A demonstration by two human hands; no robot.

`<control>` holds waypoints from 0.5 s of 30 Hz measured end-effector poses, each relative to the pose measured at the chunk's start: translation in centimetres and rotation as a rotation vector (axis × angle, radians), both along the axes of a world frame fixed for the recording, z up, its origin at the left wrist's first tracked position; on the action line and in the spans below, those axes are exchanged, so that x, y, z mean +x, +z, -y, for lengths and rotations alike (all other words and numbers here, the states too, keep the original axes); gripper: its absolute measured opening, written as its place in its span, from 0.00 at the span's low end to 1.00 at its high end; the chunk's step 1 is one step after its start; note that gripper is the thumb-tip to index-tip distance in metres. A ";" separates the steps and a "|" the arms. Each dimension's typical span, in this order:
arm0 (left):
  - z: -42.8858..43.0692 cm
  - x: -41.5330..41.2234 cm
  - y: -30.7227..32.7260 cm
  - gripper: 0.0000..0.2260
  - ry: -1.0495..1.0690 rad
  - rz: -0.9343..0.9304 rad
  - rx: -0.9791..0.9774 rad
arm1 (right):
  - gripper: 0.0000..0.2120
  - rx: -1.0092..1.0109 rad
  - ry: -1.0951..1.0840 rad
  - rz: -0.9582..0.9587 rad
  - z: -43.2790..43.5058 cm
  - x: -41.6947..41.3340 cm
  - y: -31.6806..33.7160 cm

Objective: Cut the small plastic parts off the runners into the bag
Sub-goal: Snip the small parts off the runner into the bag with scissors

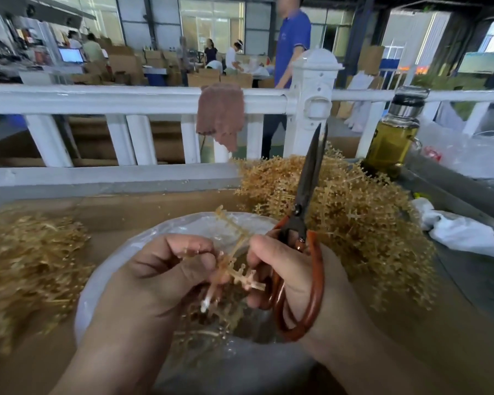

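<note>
Holding the runner (228,262) over the bag (143,235), you had it pinched in your left grip (180,269), fingers curled round its stem and the branched end reaching toward your right thumb. Your right grip (288,277) was clenched round the orange loops of the scissors (297,209). Their blades stood together and pointed up, away from the work, and no cut was in progress.

Assessment: the step in hand appeared to be turning the runner to present its next part. To do it well, you needed to keep the piece above the bag's mouth, bring the blades down, and cut close against the stem so each part dropped inside.

The runner was pale tan, thin and tree-like, with short side arms ending in small knobbed parts. Blur hid their count. Loose tan pieces (208,323) lay in the bag beneath. A heap of like runners (354,212) sat just beyond on the right of the tabletop, and a tangled heap (26,260) lay on the left. A bottle (391,138) stood farther back.
</note>
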State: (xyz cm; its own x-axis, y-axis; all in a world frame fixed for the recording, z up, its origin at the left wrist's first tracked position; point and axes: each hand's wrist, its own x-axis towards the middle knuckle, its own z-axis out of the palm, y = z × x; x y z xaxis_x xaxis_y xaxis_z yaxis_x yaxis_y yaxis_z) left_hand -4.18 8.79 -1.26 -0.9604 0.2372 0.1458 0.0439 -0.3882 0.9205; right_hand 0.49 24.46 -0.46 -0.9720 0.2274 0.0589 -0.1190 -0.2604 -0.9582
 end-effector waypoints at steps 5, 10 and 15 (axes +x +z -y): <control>0.9 0.7 -0.6 0.08 0.541 -0.576 -0.542 | 0.28 0.265 -0.093 0.013 -1.0 0.3 -0.6; 1.0 0.4 -0.5 0.08 0.501 -1.179 -0.797 | 0.20 -0.121 0.211 -0.022 0.0 0.1 -0.5; 1.0 0.7 -0.3 0.11 0.388 -1.204 -0.791 | 0.20 -0.234 0.218 -0.091 -0.6 -0.5 -0.7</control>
State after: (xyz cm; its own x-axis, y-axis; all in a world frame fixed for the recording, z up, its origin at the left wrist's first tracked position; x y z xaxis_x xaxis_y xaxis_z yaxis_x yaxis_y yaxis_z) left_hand -3.48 7.79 -1.55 -0.3805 0.3959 0.8358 0.8920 0.3956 0.2188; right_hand -0.03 25.10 -1.20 -0.9924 0.0325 0.1190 -0.1192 -0.5006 -0.8574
